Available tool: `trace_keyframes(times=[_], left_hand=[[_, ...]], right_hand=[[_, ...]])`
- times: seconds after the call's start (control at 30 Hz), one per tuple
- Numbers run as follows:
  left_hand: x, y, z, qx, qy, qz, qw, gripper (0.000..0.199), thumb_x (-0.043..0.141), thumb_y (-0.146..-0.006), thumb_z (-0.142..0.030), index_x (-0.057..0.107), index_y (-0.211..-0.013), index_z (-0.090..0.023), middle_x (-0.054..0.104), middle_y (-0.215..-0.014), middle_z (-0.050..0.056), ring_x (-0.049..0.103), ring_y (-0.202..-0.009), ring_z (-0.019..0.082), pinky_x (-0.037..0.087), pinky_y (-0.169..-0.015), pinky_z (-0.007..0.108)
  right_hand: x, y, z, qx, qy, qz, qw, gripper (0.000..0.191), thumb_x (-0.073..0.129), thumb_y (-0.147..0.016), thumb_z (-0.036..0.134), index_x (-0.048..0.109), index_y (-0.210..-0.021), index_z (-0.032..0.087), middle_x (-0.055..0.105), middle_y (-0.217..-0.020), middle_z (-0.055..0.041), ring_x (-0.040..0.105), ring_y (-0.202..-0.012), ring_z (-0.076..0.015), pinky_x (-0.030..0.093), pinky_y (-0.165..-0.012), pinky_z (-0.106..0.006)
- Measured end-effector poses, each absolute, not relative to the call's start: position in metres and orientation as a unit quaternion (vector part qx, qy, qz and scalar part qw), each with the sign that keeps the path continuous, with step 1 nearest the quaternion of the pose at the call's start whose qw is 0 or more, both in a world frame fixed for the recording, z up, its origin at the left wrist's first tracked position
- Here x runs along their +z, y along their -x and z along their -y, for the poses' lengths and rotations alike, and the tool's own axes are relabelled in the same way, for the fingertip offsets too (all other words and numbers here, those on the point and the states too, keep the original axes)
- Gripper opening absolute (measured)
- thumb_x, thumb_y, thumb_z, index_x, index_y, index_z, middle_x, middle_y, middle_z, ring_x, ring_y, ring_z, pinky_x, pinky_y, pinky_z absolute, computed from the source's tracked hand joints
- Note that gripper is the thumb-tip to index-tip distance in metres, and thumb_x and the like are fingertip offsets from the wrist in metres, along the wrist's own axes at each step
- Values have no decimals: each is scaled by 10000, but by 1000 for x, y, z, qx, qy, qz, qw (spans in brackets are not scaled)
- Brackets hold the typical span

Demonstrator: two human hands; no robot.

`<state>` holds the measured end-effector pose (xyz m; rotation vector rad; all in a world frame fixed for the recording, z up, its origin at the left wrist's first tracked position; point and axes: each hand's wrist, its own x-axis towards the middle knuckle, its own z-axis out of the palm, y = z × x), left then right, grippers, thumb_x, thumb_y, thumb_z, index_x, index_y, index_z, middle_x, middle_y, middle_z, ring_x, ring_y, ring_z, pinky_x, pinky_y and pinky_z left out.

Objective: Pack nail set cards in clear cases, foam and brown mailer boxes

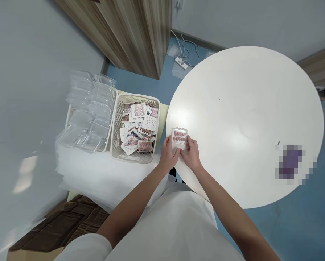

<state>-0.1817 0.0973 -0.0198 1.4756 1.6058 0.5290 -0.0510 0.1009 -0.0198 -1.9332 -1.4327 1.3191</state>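
Note:
A small clear plastic case of press-on nails (179, 136) is between my hands, at the near left edge of the round white table (249, 90). Two rows of pinkish nails show through it. My left hand (167, 154) grips the case's left side, fingers curled along its edge. On the opposite side, my right hand (191, 154) holds it the same way, with both thumbs close together at the near edge. Left of my hands stands a cream perforated basket (114, 139) holding many nail cards and sets.
Stacked clear plastic trays (87, 112) fill another bin at the far left. White sheets (97, 172) lie in front of the bins. A pixelated purple patch (289, 162) sits at the table's right. On the floor behind are a power strip (181, 63) and cables.

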Motion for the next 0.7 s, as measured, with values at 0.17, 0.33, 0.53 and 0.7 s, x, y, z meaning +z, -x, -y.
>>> trace_keyframes(times=[0.17, 0.33, 0.53, 0.7], left_hand=[[-20, 181, -96, 209, -597, -645, 430, 653, 431, -812, -343, 106, -1361, -205, 248, -1347, 125, 224, -1264, 262, 238, -1014, 455], [-21, 177, -91, 215, -589, -651, 426, 661, 425, -817, -345, 82, -1363, -200, 205, -1393, 117, 156, -1298, 264, 191, -1039, 470], [-23, 171, -84, 246, -567, -656, 433, 756, 478, -787, -337, 13, -1370, -209, 101, -1440, 93, 78, -1324, 247, 132, -1073, 447], [-20, 169, -76, 271, -558, -657, 428, 823, 533, -747, -341, 16, -1369, -190, 58, -1445, 117, 49, -1327, 263, 135, -1069, 459]], right_hand=[[-21, 50, -100, 469, 686, 521, 192, 768, 548, -704, 278, 151, -1362, 257, 374, -1099, -83, 440, -980, -214, 440, -827, -397], [-21, 48, -98, 477, 674, 530, 192, 796, 552, -707, 279, 111, -1370, 257, 362, -1120, -89, 429, -1007, -222, 430, -849, -412], [-25, 41, -93, 496, 634, 550, 225, 909, 576, -699, 297, -34, -1371, 260, 333, -1223, -112, 400, -1089, -239, 394, -894, -459], [-14, 29, -77, 559, 589, 534, 236, 962, 613, -669, 309, -50, -1365, 286, 227, -1346, -99, 314, -1220, -237, 340, -964, -438]])
